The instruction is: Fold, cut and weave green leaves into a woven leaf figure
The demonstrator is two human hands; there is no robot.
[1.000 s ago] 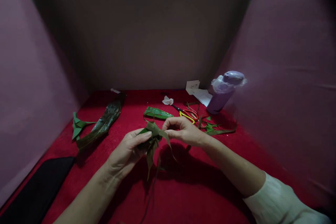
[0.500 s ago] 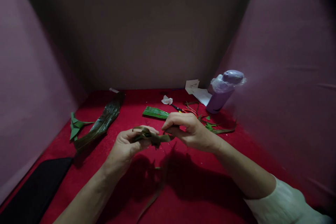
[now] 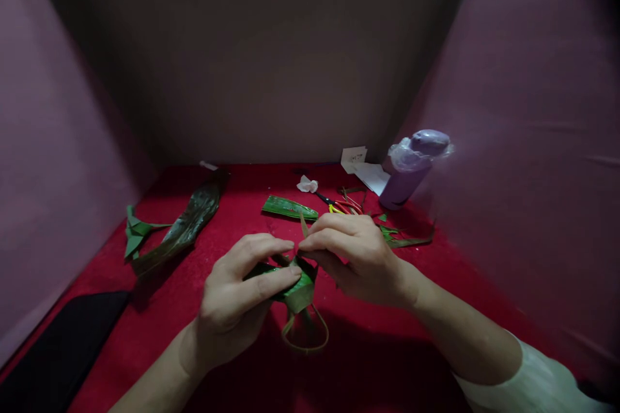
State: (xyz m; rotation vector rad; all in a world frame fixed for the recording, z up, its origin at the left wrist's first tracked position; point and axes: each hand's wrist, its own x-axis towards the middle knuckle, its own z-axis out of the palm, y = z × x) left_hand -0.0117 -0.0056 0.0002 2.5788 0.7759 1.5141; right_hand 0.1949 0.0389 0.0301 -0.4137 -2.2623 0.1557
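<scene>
A folded green leaf piece (image 3: 295, 287) is held between both hands above the red cloth (image 3: 368, 348). My left hand (image 3: 232, 300) wraps round its left side, thumb pressed on top. My right hand (image 3: 356, 258) pinches a leaf strip at the top of the fold with closed fingertips. A thin strip loops down under the fold (image 3: 305, 335).
A long dark leaf (image 3: 186, 226) and a small folded leaf shape (image 3: 135, 235) lie at the left. A cut green leaf (image 3: 289, 208), scissors with red and yellow handles (image 3: 341, 206), leaf scraps, white paper (image 3: 368, 171) and a purple bottle (image 3: 411, 168) lie at the back. A black object (image 3: 62, 348) sits front left.
Both hands have come nearer and lower with the leaf piece. The dangling strips have been drawn up into a loop under the fold, and the left thumb now presses on top.
</scene>
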